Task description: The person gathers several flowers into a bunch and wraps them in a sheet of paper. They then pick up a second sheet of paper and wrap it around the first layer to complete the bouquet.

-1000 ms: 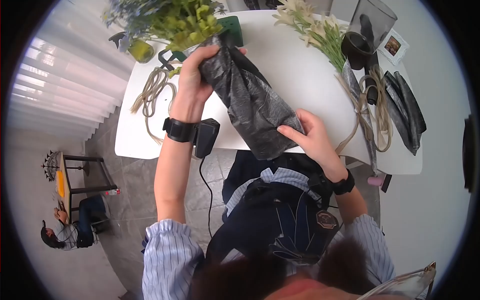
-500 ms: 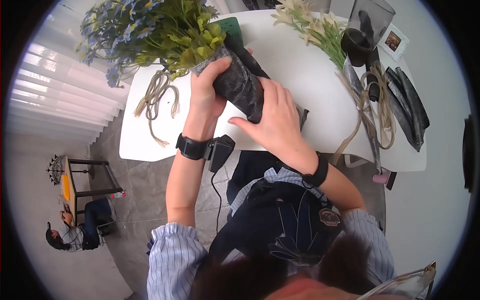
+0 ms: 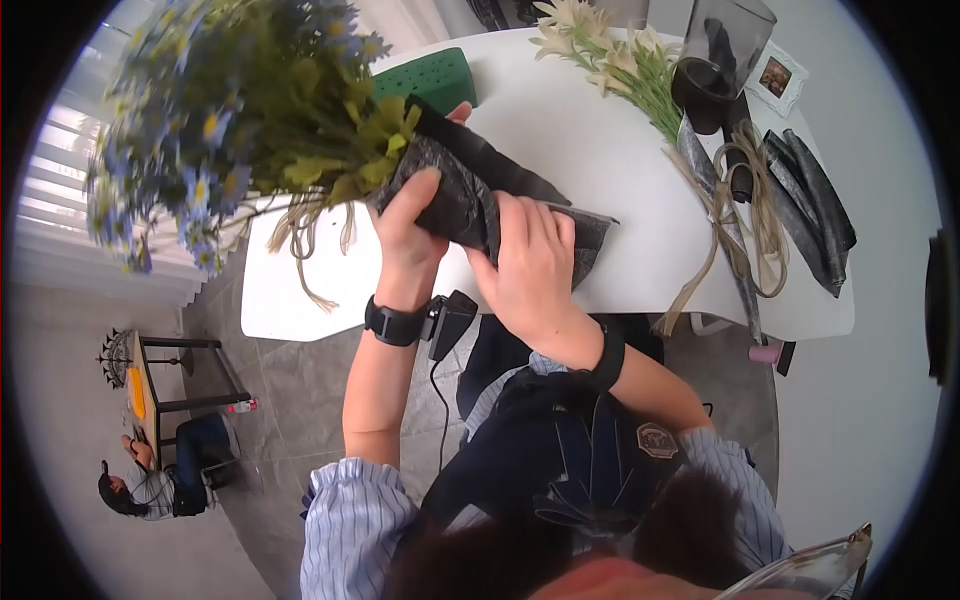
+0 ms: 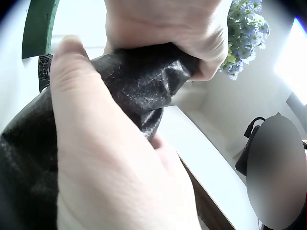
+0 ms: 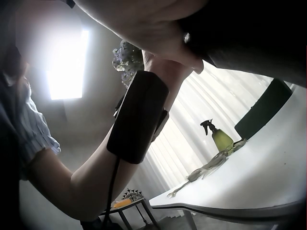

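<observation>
White tabletop (image 3: 650, 240) spreads under the work, with pale walls and a grey tiled floor around it. Closest in, the right hand (image 3: 535, 265) grips the folded lower part of a black wrap (image 3: 475, 205), its fingers laid side by side over the sheet and its thumb apart from them. The left hand (image 3: 410, 230) holds the same wrap higher up, just below the leaves, thumb across the near face and fingertips showing past the far edge. Out of the wrap's upper end lean the blue flowers (image 3: 200, 185), blurred in the head view, held in the air above the table's left side. One flap of the wrap sticks out beyond the right hand

Past the hands, a loose cord bundle (image 3: 300, 235) lies under the blossoms, and a green block (image 3: 430, 85) sits near the far edge. The right wrist view shows a spray bottle (image 5: 223, 139) beside the cord. Over on the right, cream flowers (image 3: 620, 65) rest by a dark cup (image 3: 703, 95), a clear container (image 3: 735, 40) and a white picture frame (image 3: 776, 78); a second cord loop (image 3: 770, 220) and dark rolled sheets (image 3: 815, 215) lie nearer

Farther off hang white curtains (image 3: 60, 190), and a person in a cap (image 3: 180, 470) sits by a small side table (image 3: 150, 385)
</observation>
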A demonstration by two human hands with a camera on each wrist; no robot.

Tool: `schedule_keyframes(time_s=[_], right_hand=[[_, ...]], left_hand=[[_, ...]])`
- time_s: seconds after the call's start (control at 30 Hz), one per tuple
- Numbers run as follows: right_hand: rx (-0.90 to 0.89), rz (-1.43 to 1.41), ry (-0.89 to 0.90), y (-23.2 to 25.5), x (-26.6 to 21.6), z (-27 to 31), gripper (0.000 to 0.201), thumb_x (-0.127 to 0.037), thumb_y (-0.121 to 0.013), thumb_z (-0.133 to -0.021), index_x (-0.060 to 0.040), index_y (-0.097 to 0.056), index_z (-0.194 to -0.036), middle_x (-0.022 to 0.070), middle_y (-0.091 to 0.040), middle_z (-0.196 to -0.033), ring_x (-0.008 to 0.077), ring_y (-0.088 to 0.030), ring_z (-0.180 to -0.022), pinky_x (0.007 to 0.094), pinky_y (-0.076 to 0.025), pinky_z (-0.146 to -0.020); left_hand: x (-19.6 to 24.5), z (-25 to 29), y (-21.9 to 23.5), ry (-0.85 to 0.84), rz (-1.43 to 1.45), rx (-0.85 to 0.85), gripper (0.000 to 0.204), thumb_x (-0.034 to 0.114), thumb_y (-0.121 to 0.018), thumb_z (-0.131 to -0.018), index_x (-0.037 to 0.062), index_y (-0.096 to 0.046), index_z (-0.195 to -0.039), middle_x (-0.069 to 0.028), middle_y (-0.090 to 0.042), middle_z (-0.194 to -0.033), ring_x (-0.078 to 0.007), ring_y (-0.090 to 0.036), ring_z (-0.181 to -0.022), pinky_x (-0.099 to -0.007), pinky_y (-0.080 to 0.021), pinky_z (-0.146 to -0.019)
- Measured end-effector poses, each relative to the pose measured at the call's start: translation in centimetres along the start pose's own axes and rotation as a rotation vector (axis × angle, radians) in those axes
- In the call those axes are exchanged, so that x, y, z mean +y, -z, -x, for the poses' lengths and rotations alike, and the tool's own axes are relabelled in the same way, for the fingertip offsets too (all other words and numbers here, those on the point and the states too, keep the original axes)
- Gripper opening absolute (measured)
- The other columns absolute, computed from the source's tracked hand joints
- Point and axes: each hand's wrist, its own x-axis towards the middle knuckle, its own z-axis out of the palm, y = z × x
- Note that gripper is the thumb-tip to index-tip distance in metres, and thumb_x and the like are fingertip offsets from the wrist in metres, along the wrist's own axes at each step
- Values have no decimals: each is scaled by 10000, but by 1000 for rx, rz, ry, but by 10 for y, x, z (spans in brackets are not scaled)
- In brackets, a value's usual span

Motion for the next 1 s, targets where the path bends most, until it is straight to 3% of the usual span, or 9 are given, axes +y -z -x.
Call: schedule_keyframes(time_s=[0.1, 0.23, 0.4, 0.47, 0.57, 0.7, 0.9, 0.93, 1.0], right_hand=[[7, -103, 0, 2, 0, 1, 511, -170, -723, -603, 13, -491, -1020, 128, -561, -878, 305, -542, -840, 389, -366, -790], [-40, -173, -76, 4, 0, -4, 443, -134, -709, -604, -9, -512, -980, 147, -578, -852, 326, -559, -796, 384, -414, -746], [-1, -338, -96, 3, 12, -2, 377, -107, -679, -635, -5, -511, -958, 167, -575, -828, 360, -564, -777, 390, -452, -680], [-23, -447, -114, 6, 14, 1, 362, -105, -665, -651, 7, -507, -957, 171, -572, -814, 369, -566, -758, 385, -458, -673], [-120, -513, -141, 20, 12, 1, 363, -105, -660, -660, 11, -503, -967, 178, -572, -809, 370, -571, -739, 364, -459, -663], [-132, -551, -168, 26, 11, 2, 395, -109, -683, -653, 7, -501, -985, 179, -580, -811, 341, -588, -735, 356, -459, -656], [-23, -623, -222, 27, 24, 1, 349, -42, -686, -698, 34, -494, -979, 140, -626, -852, 207, -631, -783, 285, -475, -706], [-36, -690, -246, 27, 23, 0, 343, -41, -685, -701, 34, -494, -975, 141, -625, -847, 209, -632, -783, 286, -475, -703], [-64, -822, -289, 30, 20, -3, 330, -39, -682, -706, 35, -496, -968, 141, -625, -837, 213, -633, -781, 287, -476, -698]], left_hand=[[-5, 5, 0, -66, 18, -8, 636, 224, -496, -594, -34, -433, -1171, -196, -500, -1119, -370, -392, -1186, -517, -200, -1069], [-9, 6, 4, -78, 26, -75, 696, 249, -532, -566, -34, -409, -1190, -183, -491, -1118, -384, -365, -1205, -534, -199, -1064], [5, 1, 15, -30, -58, -503, 845, 331, -631, -599, -11, -316, -1305, -255, -377, -1290, -396, -256, -1278, -521, -268, -1036], [13, 2, 9, 67, 33, -439, 889, 460, -622, -647, 0, -286, -1330, -283, -333, -1317, -386, -277, -1271, -499, -297, -1026], [12, -5, 2, 377, 429, -339, 694, 382, -535, -812, 6, -281, -1338, -272, -431, -1227, -360, -348, -1235, -489, -295, -1027], [-8, -18, 19, 243, 265, -496, 425, 277, -505, -868, 37, -405, -1203, -97, -532, -906, -257, -499, -972, -462, -244, -1060], [2, 7, 71, 197, -22, 3, 398, 119, -542, -821, 6, -442, -1189, -140, -517, -1153, -246, -534, -1032, -380, -463, -864], [4, -2, 69, 159, 123, -200, 327, 27, -562, -776, 9, -523, -1100, -148, -576, -1037, -243, -573, -953, -377, -475, -839], [14, 0, 58, 162, -45, -40, 271, 17, -592, -760, -27, -551, -1024, -122, -600, -992, -187, -590, -892, -290, -473, -792]])
